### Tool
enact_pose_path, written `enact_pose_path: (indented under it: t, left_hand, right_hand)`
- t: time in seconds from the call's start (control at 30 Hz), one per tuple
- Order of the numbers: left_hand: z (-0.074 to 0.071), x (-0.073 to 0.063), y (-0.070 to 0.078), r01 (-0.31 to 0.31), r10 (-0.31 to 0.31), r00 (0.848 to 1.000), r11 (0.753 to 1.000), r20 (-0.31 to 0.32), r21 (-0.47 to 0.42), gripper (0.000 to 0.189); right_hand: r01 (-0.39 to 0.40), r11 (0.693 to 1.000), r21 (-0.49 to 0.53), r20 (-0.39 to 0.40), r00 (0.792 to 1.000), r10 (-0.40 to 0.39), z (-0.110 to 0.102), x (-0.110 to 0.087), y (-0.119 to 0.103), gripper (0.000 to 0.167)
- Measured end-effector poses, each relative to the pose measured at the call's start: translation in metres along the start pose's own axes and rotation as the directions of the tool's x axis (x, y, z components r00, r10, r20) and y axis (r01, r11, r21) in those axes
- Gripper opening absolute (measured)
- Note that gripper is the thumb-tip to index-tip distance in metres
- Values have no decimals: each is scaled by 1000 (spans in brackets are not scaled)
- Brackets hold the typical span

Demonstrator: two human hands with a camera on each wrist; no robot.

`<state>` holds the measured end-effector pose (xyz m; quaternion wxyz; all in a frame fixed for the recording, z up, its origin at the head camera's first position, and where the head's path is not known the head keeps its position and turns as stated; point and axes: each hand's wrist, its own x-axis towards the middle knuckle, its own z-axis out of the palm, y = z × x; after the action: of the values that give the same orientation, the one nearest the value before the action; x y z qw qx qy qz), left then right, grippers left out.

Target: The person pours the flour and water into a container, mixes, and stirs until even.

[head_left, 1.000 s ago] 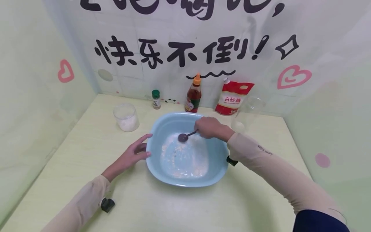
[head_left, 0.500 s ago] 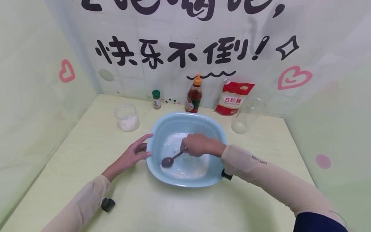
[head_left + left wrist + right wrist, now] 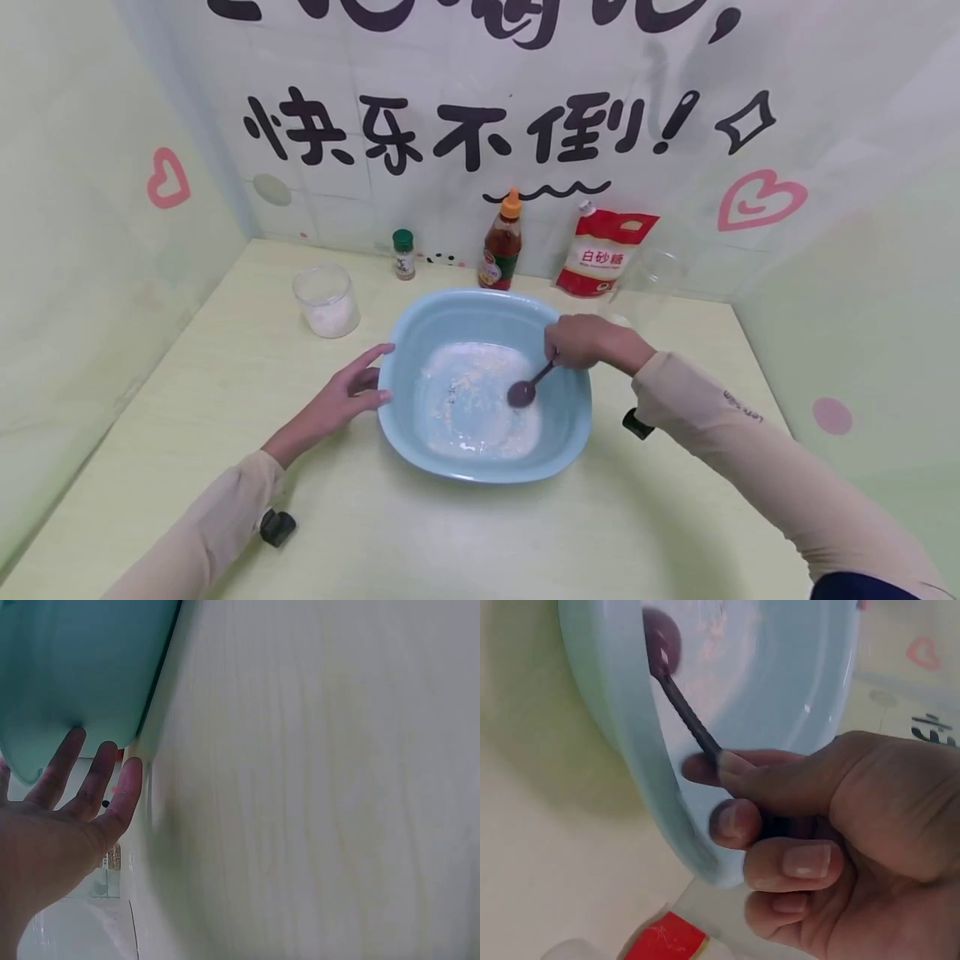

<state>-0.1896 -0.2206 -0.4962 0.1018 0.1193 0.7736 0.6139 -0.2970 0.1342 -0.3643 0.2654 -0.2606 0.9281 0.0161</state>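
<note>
A light blue plastic basin (image 3: 427,325) stands on the table, its floor smeared with a whitish, wet-looking mixture (image 3: 510,437). Over its right rim, my right hand (image 3: 581,342) grips the thin handle of a dark brown spoon (image 3: 521,394). The spoon's bowl is low in the basin, at the right edge of the mixture. In the right wrist view, thumb and index finger pinch the handle (image 3: 694,724) while the other fingers curl in. My left hand (image 3: 352,396) touches the basin's left rim with spread fingers; the left wrist view shows fairly straight fingers (image 3: 97,784) against its outer wall.
Behind the basin stand a green-capped shaker (image 3: 404,254), a sauce bottle (image 3: 501,250) with an orange cap and a red-and-white sugar pouch (image 3: 600,254). A clear cup (image 3: 330,308) of white powder is back left. A tall clear container (image 3: 648,287) is partly behind my right hand.
My right hand has swept the spoon from the basin's back to its front left, then across to the right side. My left hand has stayed at the rim.
</note>
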Motion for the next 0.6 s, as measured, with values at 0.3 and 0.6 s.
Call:
enact_pose_path:
  t: [0.3, 0.6]
  left_hand:
    - [1, 0, -4, -22, 22, 1000, 1000, 7, -20, 69]
    - [1, 1, -1, -36, 36, 999, 999, 8, -18, 70]
  right_hand:
    - [108, 993, -44, -174, 978, -114, 5, 29, -23, 24]
    - [230, 973, -4, 94, 969, -229, 15, 14, -59, 21]
